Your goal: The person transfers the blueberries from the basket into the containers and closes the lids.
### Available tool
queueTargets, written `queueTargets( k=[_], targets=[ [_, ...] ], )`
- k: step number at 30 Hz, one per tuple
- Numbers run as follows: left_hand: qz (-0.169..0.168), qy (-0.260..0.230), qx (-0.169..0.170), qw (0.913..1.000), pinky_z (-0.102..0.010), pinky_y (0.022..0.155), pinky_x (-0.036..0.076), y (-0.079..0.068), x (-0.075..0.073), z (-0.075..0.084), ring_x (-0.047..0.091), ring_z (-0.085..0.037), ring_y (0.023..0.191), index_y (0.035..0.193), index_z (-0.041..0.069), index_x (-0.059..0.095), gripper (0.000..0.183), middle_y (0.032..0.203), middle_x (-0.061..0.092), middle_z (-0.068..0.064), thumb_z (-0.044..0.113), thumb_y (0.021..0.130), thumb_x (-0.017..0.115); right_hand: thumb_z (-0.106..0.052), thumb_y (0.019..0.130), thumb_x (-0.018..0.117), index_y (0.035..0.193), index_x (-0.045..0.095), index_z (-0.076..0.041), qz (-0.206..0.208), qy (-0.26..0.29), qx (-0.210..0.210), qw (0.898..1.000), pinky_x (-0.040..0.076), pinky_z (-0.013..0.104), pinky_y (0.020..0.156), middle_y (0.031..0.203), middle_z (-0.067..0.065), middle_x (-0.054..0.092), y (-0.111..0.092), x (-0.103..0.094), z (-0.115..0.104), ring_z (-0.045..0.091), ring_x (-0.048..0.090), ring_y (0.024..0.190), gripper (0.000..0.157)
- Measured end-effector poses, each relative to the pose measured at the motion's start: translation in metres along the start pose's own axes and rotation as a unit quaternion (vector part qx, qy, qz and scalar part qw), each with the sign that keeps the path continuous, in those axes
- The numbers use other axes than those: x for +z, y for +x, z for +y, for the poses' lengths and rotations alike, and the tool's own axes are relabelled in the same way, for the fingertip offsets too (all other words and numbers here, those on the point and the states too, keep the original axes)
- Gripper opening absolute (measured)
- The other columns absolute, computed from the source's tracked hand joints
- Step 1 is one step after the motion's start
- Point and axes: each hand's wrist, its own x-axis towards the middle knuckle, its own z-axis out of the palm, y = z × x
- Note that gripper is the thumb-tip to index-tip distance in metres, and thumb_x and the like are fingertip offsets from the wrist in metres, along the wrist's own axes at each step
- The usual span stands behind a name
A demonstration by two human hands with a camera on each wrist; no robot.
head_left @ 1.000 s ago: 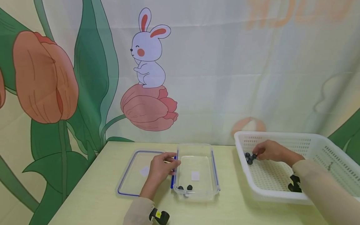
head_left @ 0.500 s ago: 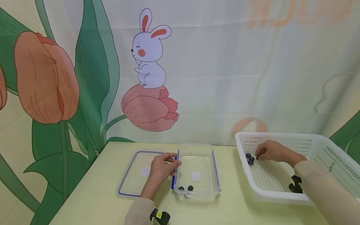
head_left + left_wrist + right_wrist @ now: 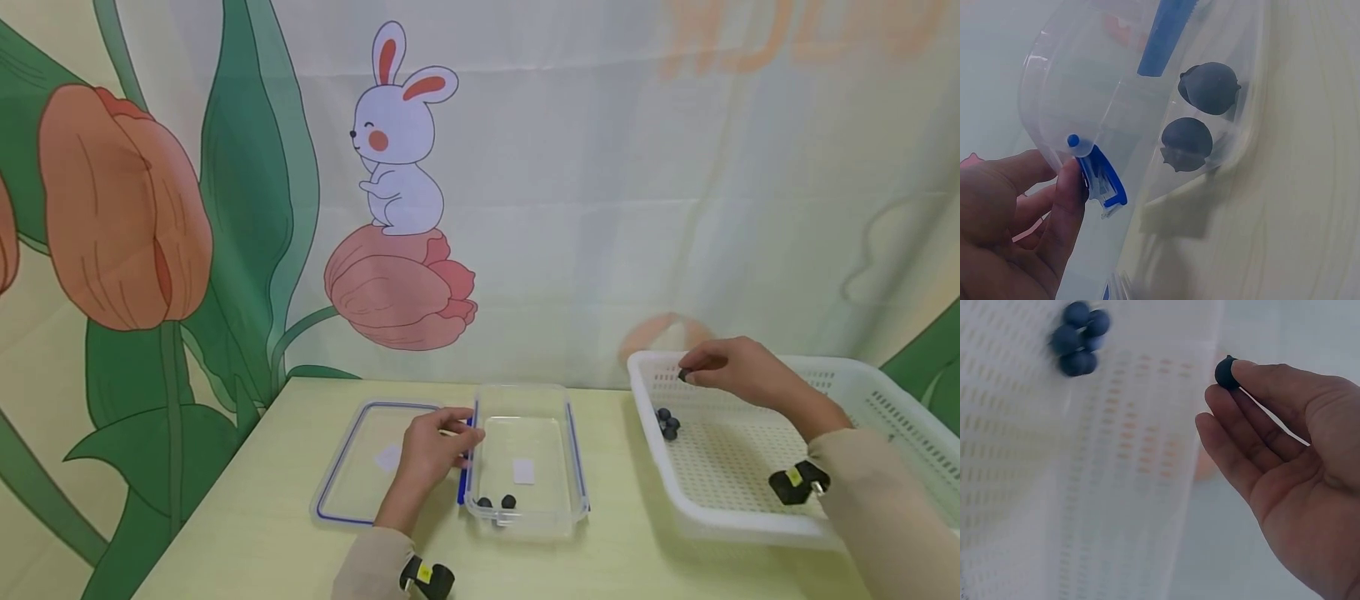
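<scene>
My right hand (image 3: 742, 371) pinches a blueberry (image 3: 1227, 372) between thumb and fingertips, raised above the far left part of the white basket (image 3: 675, 492). In the basket's left end lies a small cluster of blueberries (image 3: 1072, 340). With thumb and fingers my left hand (image 3: 431, 450) grips the left wall of a clear plastic container (image 3: 558, 521), close to its blue latch (image 3: 1102, 178). Inside that container, at its near end, sit a few dark blueberries (image 3: 1210, 87). The container stands upright, without its lid on.
A clear lid (image 3: 337, 483) with a blue seal lies flat on the table, left of the container and partly behind my left hand. Bare tabletop (image 3: 615, 467) separates container and basket. A printed curtain (image 3: 540, 208) hangs behind the table.
My right hand has risen from the basket floor with a blueberry between its fingertips, leaving the cluster behind. The left hand and the container have stayed in place.
</scene>
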Motion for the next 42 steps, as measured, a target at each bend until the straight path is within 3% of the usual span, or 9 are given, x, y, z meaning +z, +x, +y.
queueTargets(
  k=[7, 14, 19, 28, 34, 42],
  targets=[
    [-0.001, -0.001, 0.0, 1.0, -0.027, 0.058, 0.058, 0.0, 0.0, 0.0, 0.065, -0.015, 0.066, 0.118, 0.01, 0.069, 0.036, 0.094, 0.063, -0.007, 0.018, 0.084, 0.077, -0.03, 0.091, 0.069, 0.111, 0.069, -0.01, 0.043, 0.008, -0.01, 0.999, 0.053, 0.034, 0.079, 0.102, 0.003, 0.07, -0.007, -0.011, -0.033, 0.023, 0.065, 0.096, 0.029],
    [-0.004, -0.002, 0.006, 1.0, -0.027, 0.058, 0.058, 0.0, 0.0, -0.001, 0.064, -0.015, 0.066, 0.118, 0.009, 0.068, 0.037, 0.093, 0.062, -0.007, 0.018, 0.084, 0.077, -0.042, 0.09, 0.067, 0.116, 0.068, -0.018, 0.075, 0.034, 0.008, 0.997, 0.053, 0.033, 0.08, 0.105, 0.0, 0.07, -0.022, -0.017, -0.061, 0.021, 0.065, 0.099, 0.035],
    [-0.002, 0.0, 0.004, 1.0, -0.027, 0.058, 0.058, 0.001, 0.0, -0.002, 0.064, -0.015, 0.067, 0.118, 0.011, 0.068, 0.036, 0.093, 0.062, -0.006, 0.018, 0.084, 0.077, -0.04, 0.089, 0.069, 0.114, 0.069, -0.023, 0.101, 0.072, 0.011, 0.992, 0.052, 0.021, 0.077, 0.105, -0.004, 0.07, -0.034, -0.011, -0.078, 0.01, 0.066, 0.095, 0.03],
    [-0.002, 0.002, 0.005, 1.0, -0.027, 0.058, 0.058, 0.0, 0.001, -0.001, 0.065, -0.016, 0.069, 0.119, 0.011, 0.068, 0.037, 0.094, 0.063, -0.006, 0.017, 0.084, 0.077, -0.04, 0.088, 0.07, 0.114, 0.069, -0.025, 0.141, 0.112, 0.019, 0.983, 0.05, 0.018, 0.078, 0.107, -0.007, 0.069, -0.05, 0.004, -0.097, 0.007, 0.066, 0.095, 0.03],
    [-0.002, -0.001, 0.006, 1.0, -0.027, 0.059, 0.058, 0.0, 0.001, -0.001, 0.064, -0.016, 0.068, 0.119, 0.011, 0.068, 0.037, 0.094, 0.062, -0.006, 0.018, 0.084, 0.077, -0.036, 0.087, 0.072, 0.113, 0.07, -0.024, 0.139, 0.157, 0.004, 0.978, 0.053, 0.02, 0.077, 0.11, -0.005, 0.068, -0.054, 0.019, -0.104, 0.01, 0.067, 0.095, 0.029],
    [-0.003, 0.001, 0.003, 1.0, -0.028, 0.059, 0.058, 0.0, 0.0, 0.0, 0.065, -0.017, 0.069, 0.118, 0.011, 0.068, 0.036, 0.094, 0.062, -0.006, 0.018, 0.084, 0.077, -0.034, 0.089, 0.07, 0.115, 0.068, -0.021, 0.098, 0.178, -0.025, 0.979, 0.054, 0.024, 0.079, 0.11, -0.004, 0.068, -0.052, 0.034, -0.113, 0.013, 0.068, 0.095, 0.03]
  ],
)
